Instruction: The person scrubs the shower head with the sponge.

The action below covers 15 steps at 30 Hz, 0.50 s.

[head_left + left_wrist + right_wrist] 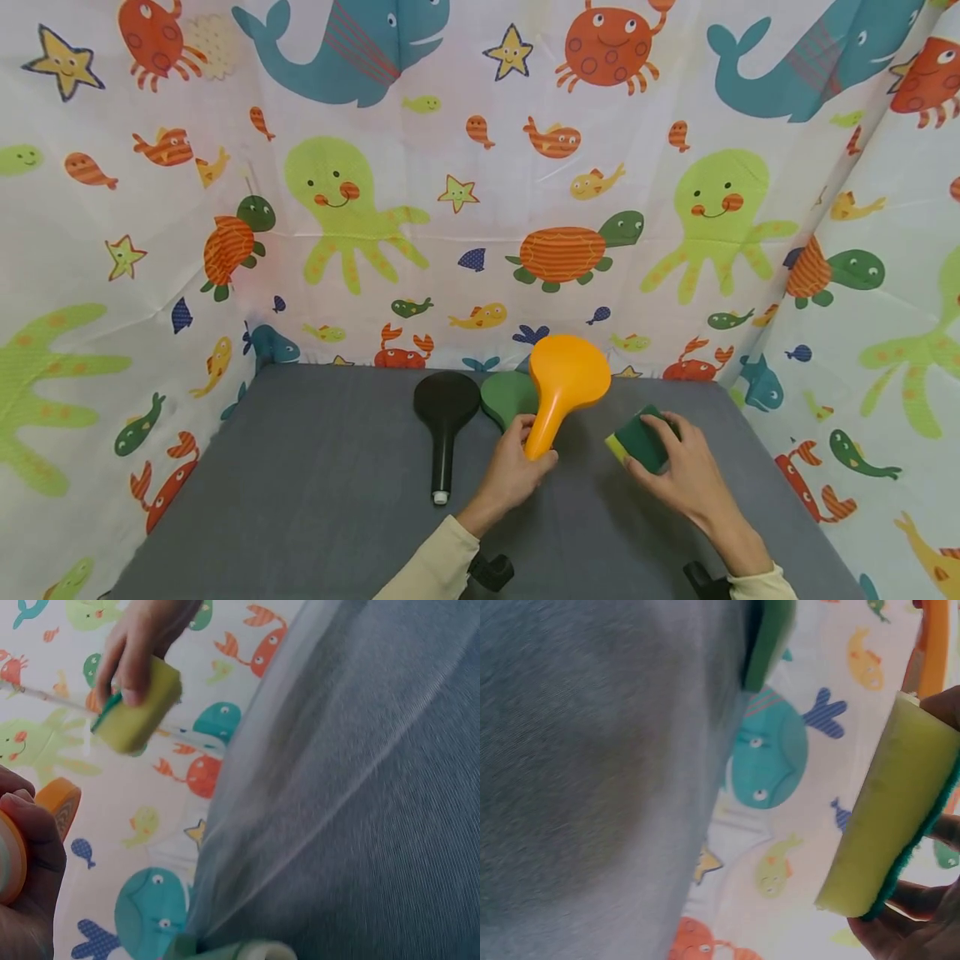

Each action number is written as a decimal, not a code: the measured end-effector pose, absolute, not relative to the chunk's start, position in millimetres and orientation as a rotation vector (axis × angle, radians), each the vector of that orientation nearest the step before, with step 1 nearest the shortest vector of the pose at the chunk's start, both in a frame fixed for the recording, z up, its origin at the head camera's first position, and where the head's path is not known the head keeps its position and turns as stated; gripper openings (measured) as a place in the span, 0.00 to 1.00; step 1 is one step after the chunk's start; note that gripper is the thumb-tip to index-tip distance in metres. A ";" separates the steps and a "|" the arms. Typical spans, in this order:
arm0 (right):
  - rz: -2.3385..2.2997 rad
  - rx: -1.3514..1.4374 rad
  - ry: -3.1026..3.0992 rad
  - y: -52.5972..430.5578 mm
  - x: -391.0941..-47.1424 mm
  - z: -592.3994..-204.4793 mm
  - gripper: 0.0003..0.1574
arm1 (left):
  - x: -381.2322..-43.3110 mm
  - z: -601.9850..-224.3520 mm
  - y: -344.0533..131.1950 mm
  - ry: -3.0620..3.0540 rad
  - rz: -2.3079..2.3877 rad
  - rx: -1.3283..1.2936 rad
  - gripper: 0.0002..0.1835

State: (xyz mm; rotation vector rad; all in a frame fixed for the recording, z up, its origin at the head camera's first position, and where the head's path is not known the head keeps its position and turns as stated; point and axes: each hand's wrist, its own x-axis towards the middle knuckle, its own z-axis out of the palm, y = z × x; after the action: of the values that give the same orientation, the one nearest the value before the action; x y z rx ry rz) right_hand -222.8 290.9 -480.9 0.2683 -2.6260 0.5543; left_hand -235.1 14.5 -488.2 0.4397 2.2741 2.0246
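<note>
My left hand (512, 468) grips the handle of an orange shower head (570, 372), its round head up and its back toward the head camera. The left wrist view shows fingers wrapped round the handle and the ringed face of the head (66, 804). Fingers and thumb of my right hand (688, 473) pinch a sponge (645, 442) with a green scouring side and a yellow foam side. It is held above the table, right of the orange head. Behind my left hand lies a green shower head (504, 395), partly hidden by the orange one.
A black shower head (447, 405) with a white handle end lies left of the green one on the grey table (315, 483). Behind and at both sides of the table hangs a white curtain (465, 275) printed with sea animals.
</note>
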 end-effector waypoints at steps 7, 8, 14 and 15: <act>0.558 0.329 -2.518 277.3 -219.4 -464.4 0.42 | -232.6 -488.8 -4.5 2.337 1.980 0.424 0.31; 0.558 0.336 -2.505 275.3 -218.9 -462.0 0.43 | -232.4 -488.8 -6.5 2.352 1.977 0.432 0.31; 0.603 0.373 -2.443 258.7 -216.0 -449.2 0.44 | -231.5 -487.3 -18.4 2.371 1.983 0.449 0.31; 0.612 0.383 -2.435 254.9 -215.9 -447.4 0.44 | -231.3 -486.8 -20.8 2.363 1.989 0.446 0.31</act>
State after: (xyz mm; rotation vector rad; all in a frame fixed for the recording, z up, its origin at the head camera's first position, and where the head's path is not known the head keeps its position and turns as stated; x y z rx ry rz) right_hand -215.9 254.9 -447.4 0.3826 -2.4345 0.6121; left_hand -231.3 -20.8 -486.8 0.4459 2.3632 1.9890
